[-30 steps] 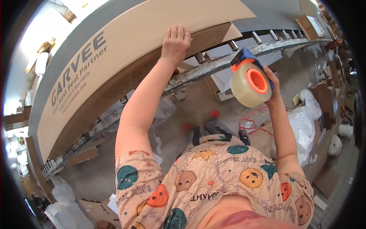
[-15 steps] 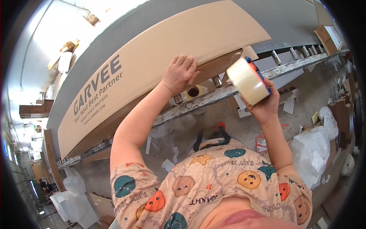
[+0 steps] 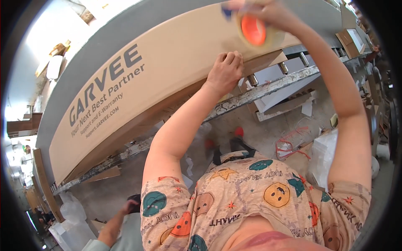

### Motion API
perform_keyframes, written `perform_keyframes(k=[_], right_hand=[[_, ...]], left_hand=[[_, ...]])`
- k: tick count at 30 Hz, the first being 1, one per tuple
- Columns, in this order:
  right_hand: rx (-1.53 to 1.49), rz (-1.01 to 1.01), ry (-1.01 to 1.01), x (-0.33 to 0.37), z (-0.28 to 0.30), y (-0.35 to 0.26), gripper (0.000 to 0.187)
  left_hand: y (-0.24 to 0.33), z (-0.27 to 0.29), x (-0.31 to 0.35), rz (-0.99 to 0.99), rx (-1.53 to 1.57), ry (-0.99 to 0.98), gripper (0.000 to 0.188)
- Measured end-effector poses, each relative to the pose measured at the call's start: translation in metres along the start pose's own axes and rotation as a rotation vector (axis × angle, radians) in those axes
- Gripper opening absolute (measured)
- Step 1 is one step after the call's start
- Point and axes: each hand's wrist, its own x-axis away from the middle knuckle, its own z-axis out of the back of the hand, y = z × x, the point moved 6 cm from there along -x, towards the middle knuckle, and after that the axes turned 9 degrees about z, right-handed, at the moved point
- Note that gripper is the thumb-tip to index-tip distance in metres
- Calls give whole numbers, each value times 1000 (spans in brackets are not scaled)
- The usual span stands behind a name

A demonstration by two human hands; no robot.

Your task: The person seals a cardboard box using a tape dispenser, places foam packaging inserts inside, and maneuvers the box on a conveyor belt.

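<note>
A long brown cardboard box (image 3: 176, 62) with dark printing lies across the conveyor in front of me. My left hand (image 3: 226, 72) is closed at its near edge, the fingers curled against the cardboard; the thumb side is partly hidden. Up at the far right part of the box, my right hand (image 3: 268, 14) grips a tape dispenser (image 3: 253, 31) with a wide clear roll and an orange hub. Motion blurs the dispenser, and whether its tape touches the box I cannot tell.
Metal rollers (image 3: 283, 67) show along the worn conveyor rail (image 3: 268, 88). A small open carton (image 3: 351, 42) stands at the far right. Paper scraps and red strapping (image 3: 289, 146) litter the floor. Another person's arm (image 3: 113, 228) comes in at the lower left.
My right hand has swung the tape dispenser up and away over the box, turning it so its orange hub shows. My left hand has slid right along the edge. Another person's arm has appeared.
</note>
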Motion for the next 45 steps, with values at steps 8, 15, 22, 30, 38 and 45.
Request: perform_keyframes(k=[8, 15, 22, 30, 38, 45], right_hand=[[110, -105, -362, -9, -39, -27, 41], [107, -7, -24, 125, -85, -20, 46], [-131, -411, -294, 261, -194, 46, 54], [-311, -64, 242, 77, 54, -73, 42], [22, -47, -238, 15, -51, -18, 38], [58, -73, -301, 17, -53, 3, 41]], left_hand=[[1, -1, 3, 5, -3, 70, 43], [-7, -2, 12, 0, 33, 34, 34], [11, 4, -5, -32, 0, 84, 30], [5, -2, -4, -2, 42, 147, 28], [-5, -1, 15, 34, -30, 129, 34], [-2, -6, 7, 34, 26, 141, 30]])
